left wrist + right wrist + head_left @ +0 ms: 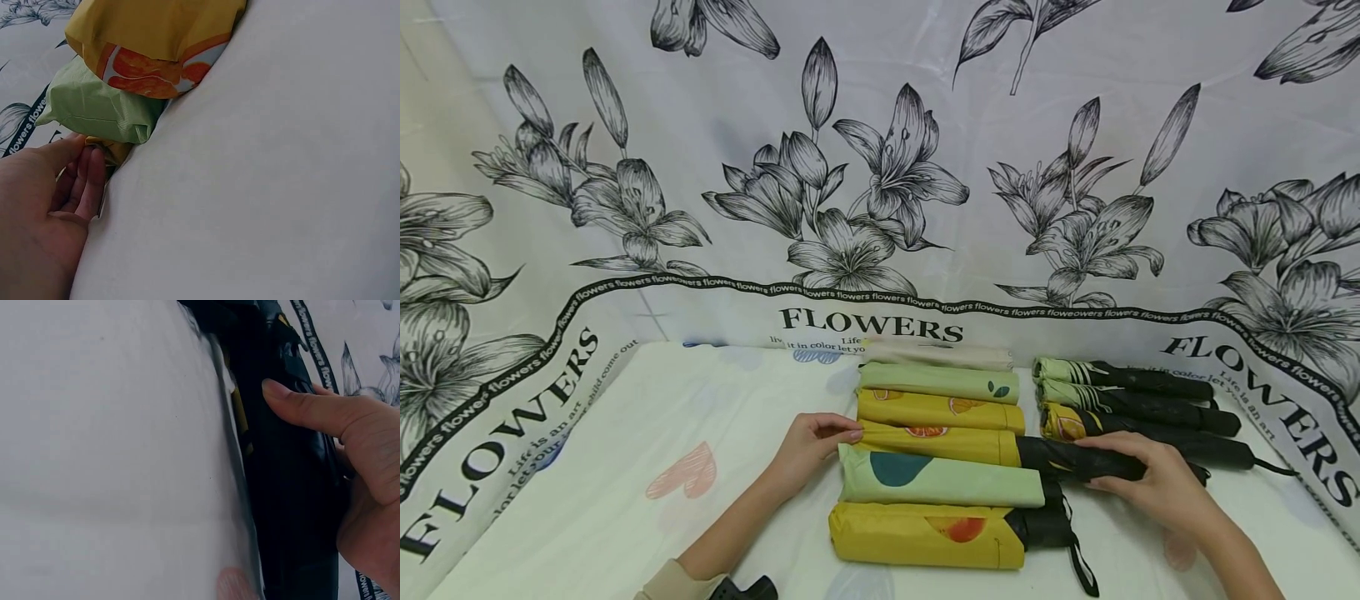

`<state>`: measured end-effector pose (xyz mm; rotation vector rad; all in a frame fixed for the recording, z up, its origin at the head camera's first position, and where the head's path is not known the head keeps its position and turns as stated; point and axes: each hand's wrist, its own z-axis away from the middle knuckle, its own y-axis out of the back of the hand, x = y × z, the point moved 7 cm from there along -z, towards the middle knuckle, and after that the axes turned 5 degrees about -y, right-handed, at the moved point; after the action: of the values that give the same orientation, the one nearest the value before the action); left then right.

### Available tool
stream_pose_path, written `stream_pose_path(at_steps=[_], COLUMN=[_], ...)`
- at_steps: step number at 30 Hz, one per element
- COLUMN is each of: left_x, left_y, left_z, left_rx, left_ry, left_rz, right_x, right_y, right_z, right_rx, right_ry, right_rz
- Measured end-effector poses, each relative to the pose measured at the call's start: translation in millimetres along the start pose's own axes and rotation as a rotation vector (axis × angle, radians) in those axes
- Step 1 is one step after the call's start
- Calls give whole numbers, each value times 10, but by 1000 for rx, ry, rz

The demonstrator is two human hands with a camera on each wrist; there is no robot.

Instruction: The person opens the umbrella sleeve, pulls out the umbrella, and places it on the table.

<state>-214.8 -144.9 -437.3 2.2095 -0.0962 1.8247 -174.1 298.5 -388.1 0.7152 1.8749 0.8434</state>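
Folded umbrella, black, lying mid-worktop, half inside yellow sleeve. Right hand curling round its black end; left hand pinching the sleeve's closed end.

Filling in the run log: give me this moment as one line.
left hand: pinches yellow sleeve end | right hand: grips black folded umbrella | umbrella partly inside sleeve | sleeved umbrellas stacked on table

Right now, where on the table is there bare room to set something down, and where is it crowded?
Bare cloth lies left of the left hand, around the pink heart print, and along the near edge right of the strap. The sleeved umbrellas and black umbrellas crowd the middle and right, under the right hand.
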Motion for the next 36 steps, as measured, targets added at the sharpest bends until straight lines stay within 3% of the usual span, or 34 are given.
stream_pose_path(at_steps=[9,15,29,36], left_x=[-48,-61,-51,-42], left_y=[55,60,46,52], left_z=[-10,-12,-11,-11], left_rx=[42,34,37,43], left_ry=[33,24,50,53], left_rz=[7,8,11,-1], right_x=[177,331,614,720], right_y=[186,324,460,470], right_z=[65,118,245,284], right_rx=[3,-1,49,49], right_ry=[-65,-96,-86,-132], right_rz=[10,14,-40,-46])
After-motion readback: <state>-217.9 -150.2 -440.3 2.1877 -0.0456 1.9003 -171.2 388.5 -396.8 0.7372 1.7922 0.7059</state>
